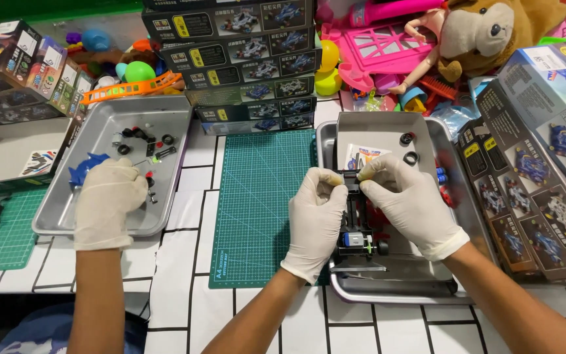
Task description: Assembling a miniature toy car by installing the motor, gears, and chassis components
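1. Landmark: the green cutting mat [257, 196], flat on the white tiled table; every place below is given from it
2. Workpiece: the toy car chassis [356, 231] is just right of the mat, held above the right metal tray [388, 296], long axis pointing away from the person, with a blue motor block and one black wheel at its near end
3. Left hand [316, 219]: gloved, at the mat's right edge, closed around the chassis from the left side, thumb up at the far end
4. Right hand [409, 204]: gloved, further right of the mat, thumb and forefinger pinched shut on the far end of the chassis; what lies between the fingertips cannot be made out
5. Judged step: seating or adjusting a small part at that far end
6. To do it well: let the left hand take the load, press with the right fingertips square to the chassis, and work above the tray so that a dropped part is caught
7. Loose items: two black tyres [408, 148] and a sticker sheet [361, 156] lie in the same tray, beyond the hands
8. Left of the mat, a co-worker's gloved hand [108, 200] rests palm down in the left metal tray [99, 124] among small dark parts; I cannot tell whether it holds anything
9. Beyond the mat stands a stack of boxes [250, 59]
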